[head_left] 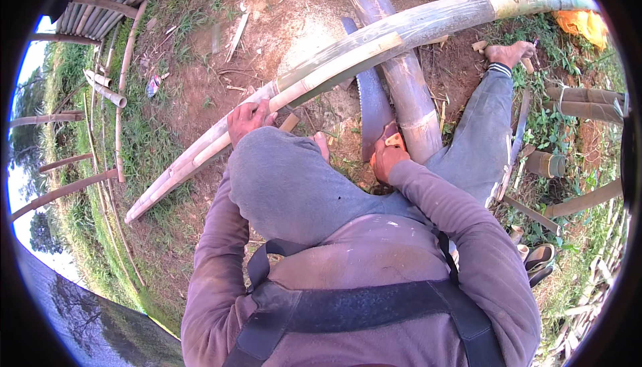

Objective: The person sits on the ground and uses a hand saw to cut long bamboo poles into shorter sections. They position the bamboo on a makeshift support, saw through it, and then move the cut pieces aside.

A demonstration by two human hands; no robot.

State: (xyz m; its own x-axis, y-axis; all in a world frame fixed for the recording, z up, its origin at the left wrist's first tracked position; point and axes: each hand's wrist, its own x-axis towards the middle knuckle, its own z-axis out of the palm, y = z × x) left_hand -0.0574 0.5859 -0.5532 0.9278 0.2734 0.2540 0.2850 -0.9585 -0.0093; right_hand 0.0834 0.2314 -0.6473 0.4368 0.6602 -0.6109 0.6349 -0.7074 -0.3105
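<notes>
The left hand (251, 123) curls over the bamboo pole (455, 19), seemingly steadying it across the thicker log (416, 109), while the right hand (389, 161) closes round the saw's handle (396, 141).

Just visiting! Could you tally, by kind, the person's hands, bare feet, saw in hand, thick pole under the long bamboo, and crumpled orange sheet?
Hands: 2 (left hand, right hand)
Bare feet: 2 (right foot; left foot, partly hidden)
Saw in hand: 1
Thick pole under the long bamboo: 1
Orange sheet: 1
Total: 7
</notes>
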